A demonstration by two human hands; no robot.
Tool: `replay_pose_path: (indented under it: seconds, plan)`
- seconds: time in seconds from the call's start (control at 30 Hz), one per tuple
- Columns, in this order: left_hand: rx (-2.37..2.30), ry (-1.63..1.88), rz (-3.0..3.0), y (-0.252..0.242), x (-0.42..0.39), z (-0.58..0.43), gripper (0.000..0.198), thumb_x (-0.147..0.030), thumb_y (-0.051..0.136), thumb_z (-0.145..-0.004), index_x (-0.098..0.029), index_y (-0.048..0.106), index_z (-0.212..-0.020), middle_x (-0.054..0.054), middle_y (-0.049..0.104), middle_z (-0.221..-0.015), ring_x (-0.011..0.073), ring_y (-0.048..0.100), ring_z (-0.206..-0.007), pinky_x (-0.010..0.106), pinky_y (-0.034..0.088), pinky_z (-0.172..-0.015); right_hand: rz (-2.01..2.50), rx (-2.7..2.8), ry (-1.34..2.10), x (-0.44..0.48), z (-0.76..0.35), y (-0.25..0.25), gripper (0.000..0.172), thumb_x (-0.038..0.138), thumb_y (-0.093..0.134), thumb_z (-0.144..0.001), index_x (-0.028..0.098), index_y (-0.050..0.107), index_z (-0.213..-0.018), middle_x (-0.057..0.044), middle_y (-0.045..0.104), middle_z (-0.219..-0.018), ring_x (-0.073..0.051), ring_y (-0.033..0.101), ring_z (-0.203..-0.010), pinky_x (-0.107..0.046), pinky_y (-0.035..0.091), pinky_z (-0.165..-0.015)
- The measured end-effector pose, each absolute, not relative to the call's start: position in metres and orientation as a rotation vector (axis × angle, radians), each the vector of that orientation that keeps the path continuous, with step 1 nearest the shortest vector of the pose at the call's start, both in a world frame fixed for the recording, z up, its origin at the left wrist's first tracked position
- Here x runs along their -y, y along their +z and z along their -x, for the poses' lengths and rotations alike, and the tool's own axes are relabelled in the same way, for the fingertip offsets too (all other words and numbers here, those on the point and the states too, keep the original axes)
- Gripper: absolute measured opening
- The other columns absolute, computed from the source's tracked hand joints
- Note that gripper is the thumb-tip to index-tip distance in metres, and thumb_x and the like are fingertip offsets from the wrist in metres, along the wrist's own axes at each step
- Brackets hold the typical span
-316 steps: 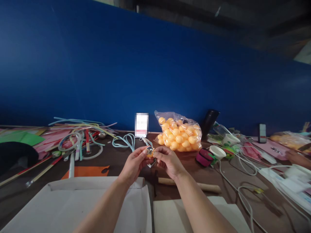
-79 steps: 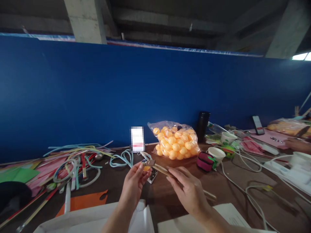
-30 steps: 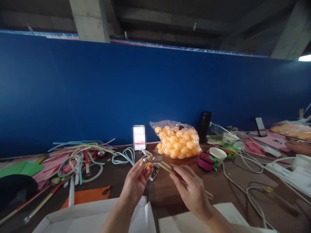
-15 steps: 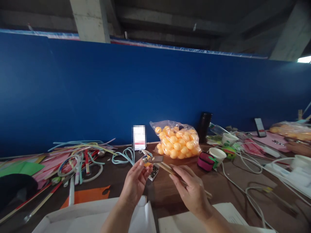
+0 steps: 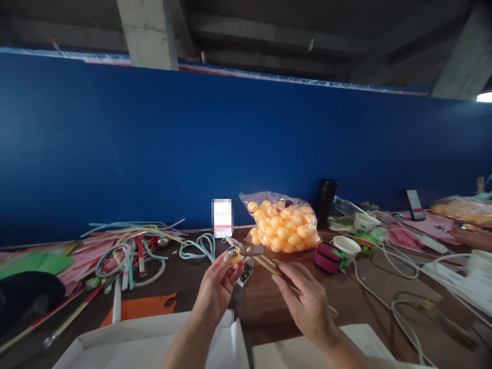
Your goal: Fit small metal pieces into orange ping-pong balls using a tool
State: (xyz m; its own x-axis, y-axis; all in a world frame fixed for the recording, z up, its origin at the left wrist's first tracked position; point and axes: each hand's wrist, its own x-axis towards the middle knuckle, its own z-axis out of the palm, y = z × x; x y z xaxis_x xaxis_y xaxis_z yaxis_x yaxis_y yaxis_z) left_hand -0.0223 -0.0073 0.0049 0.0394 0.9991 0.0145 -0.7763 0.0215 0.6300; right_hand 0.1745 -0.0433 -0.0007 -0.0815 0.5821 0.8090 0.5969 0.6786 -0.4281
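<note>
My left hand (image 5: 216,284) pinches a small orange ball (image 5: 236,256) with a shiny silver piece (image 5: 232,250) at its side; its exact form is too small to make out. In my right hand (image 5: 305,297) is a small hammer (image 5: 252,250), gripped by its wooden handle. The dark hammer head sits just right of the ball, with a slight gap between them. Below the ball, partly behind my left fingers, a little white box (image 5: 246,272) holds many tiny dark metal bits on the table.
A clear bag of orange balls (image 5: 282,228) stands behind my hands. Tubes and strips (image 5: 130,251) lie tangled at left, near orange paper (image 5: 148,307). A white tray (image 5: 126,341) is in front. Right are a purple pouch (image 5: 326,258), paper cups (image 5: 347,246), cables (image 5: 376,297) and another person's hand (image 5: 471,236).
The hammer head has drawn back slightly to the right from the ball, which it overlapped before. My left hand keeps its hold. The whole view has shifted a little.
</note>
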Motion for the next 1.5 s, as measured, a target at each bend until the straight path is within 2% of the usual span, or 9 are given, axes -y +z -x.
replay_pose_path:
  seconds: [0.23, 0.4, 0.77, 1.5]
  plan:
    - [-0.53, 1.467, -0.553, 0.0076, 0.0078, 0.0215, 0.017, -0.019, 0.071, -0.074, -0.012, 0.069, -0.089, 0.007, 0.071, -0.085, 0.0131, 0.067, -0.073, 0.025, 0.055, -0.077, 0.973, 1.818, -0.085, 0.044, -0.1717, 0.0011, 0.033, 0.014, 0.057, -0.086, 0.023, 0.06, -0.118, -0.007, 0.066, -0.101, -0.018, 0.065, -0.091, -0.03, 0.055, -0.08]
    - [-0.549, 1.473, -0.555, 0.0061, 0.0082, 0.022, 0.018, -0.02, 0.072, -0.073, -0.012, 0.069, -0.089, 0.007, 0.071, -0.081, 0.0157, 0.068, -0.077, 0.026, 0.055, -0.078, 0.977, 1.789, -0.093, 0.0425, -0.1724, -0.0001, 0.034, 0.014, 0.057, -0.086, 0.023, 0.059, -0.119, -0.007, 0.066, -0.103, -0.018, 0.064, -0.093, -0.031, 0.055, -0.082]
    - [-0.623, 1.517, -0.523, 0.0025, 0.0038, 0.0208, 0.02, -0.02, 0.074, -0.071, -0.011, 0.067, -0.088, 0.006, 0.07, -0.079, 0.0112, 0.065, -0.066, 0.024, 0.057, -0.072, 0.984, 1.833, -0.085, 0.0407, -0.1702, -0.0047, 0.032, 0.015, 0.057, -0.086, 0.023, 0.06, -0.117, -0.008, 0.066, -0.102, -0.018, 0.065, -0.091, -0.03, 0.055, -0.081]
    - [-0.684, 1.512, -0.571, 0.0024, 0.0048, 0.0203, 0.019, -0.02, 0.073, -0.072, -0.01, 0.066, -0.087, 0.006, 0.069, -0.078, 0.0122, 0.066, -0.067, 0.023, 0.056, -0.07, 1.02, 1.838, -0.058, 0.0402, -0.1677, -0.0066, 0.03, 0.017, 0.056, -0.086, 0.022, 0.061, -0.116, -0.007, 0.066, -0.1, -0.019, 0.065, -0.089, -0.031, 0.056, -0.08]
